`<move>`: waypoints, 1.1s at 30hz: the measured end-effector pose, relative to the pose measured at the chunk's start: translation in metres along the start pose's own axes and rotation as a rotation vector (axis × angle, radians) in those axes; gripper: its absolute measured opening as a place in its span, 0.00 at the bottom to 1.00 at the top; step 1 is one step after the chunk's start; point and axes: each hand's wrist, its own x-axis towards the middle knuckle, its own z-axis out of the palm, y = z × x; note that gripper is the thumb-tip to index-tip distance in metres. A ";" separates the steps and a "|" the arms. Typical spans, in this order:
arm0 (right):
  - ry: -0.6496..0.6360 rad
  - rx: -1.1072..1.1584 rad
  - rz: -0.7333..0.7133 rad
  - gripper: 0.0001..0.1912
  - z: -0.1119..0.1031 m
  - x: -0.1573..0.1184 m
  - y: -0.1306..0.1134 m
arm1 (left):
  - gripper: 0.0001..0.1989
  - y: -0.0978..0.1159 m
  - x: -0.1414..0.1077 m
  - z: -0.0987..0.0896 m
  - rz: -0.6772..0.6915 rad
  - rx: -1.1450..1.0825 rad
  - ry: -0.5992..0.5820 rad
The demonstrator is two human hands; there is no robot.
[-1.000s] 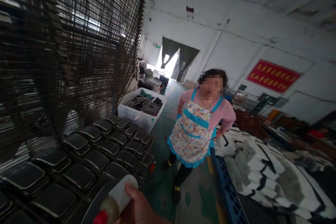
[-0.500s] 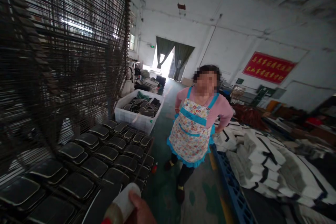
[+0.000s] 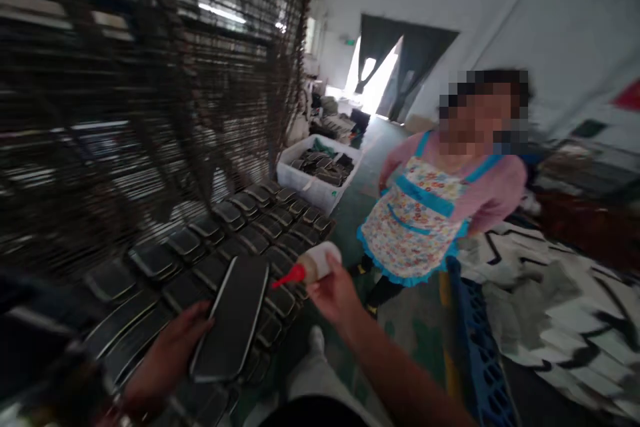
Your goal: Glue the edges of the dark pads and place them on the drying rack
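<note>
My left hand [image 3: 173,343] grips the left edge of a long dark panel [image 3: 234,320] with rounded corners and a pale rim. The fingers beneath the panel are hidden. In my right hand [image 3: 336,293], fingers closed around it, is a white squeeze bottle [image 3: 323,260] with a pointed red nozzle [image 3: 290,275]. The bottle lies tilted almost level, its tip pointing left, just off the panel's right edge. Below and behind both hands, many similar dark pads [image 3: 200,233] are laid in rows on a rack.
A tall wire-mesh rack [image 3: 235,67] rises at the left. Beyond the pads stands a white bin [image 3: 307,187] holding dark pieces. A person in a floral apron [image 3: 420,213] stands ahead to the right. White stacked bundles [image 3: 575,327] lie beside a blue pallet [image 3: 483,347].
My view has swung left and down. The bottle has risen from the bottom edge and its red nozzle now shows fully. My left hand and the panel it holds have come into view.
</note>
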 end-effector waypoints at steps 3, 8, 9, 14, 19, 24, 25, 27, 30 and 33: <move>-0.018 -0.008 -0.063 0.18 0.005 0.006 -0.029 | 0.16 0.001 -0.014 -0.008 -0.133 -0.223 0.004; -0.153 -0.156 -0.257 0.24 0.021 0.006 -0.050 | 0.17 0.009 -0.028 -0.015 -0.154 -0.405 -0.100; -0.187 -0.200 -0.306 0.25 0.025 0.004 -0.052 | 0.16 0.010 -0.031 -0.015 -0.145 -0.415 -0.119; -0.296 -0.337 -0.369 0.25 0.040 -0.005 -0.053 | 0.10 0.019 -0.046 -0.015 -0.061 -0.415 -0.219; -0.372 -0.414 -0.360 0.23 0.047 -0.011 -0.053 | 0.09 0.023 -0.056 -0.014 -0.035 -0.448 -0.231; -0.352 -0.427 -0.343 0.25 0.051 -0.014 -0.052 | 0.10 0.018 -0.060 -0.016 -0.082 -0.486 -0.215; -0.348 -0.424 -0.335 0.26 0.051 -0.014 -0.052 | 0.11 0.016 -0.060 -0.016 -0.080 -0.493 -0.213; -0.348 -0.421 -0.327 0.26 0.052 -0.014 -0.051 | 0.11 0.015 -0.060 -0.017 -0.070 -0.511 -0.209; -0.369 -0.434 -0.327 0.25 0.052 -0.013 -0.051 | 0.11 0.014 -0.059 -0.016 -0.063 -0.515 -0.213; -0.383 -0.448 -0.323 0.23 0.051 -0.013 -0.050 | 0.10 0.016 -0.059 -0.016 -0.056 -0.504 -0.204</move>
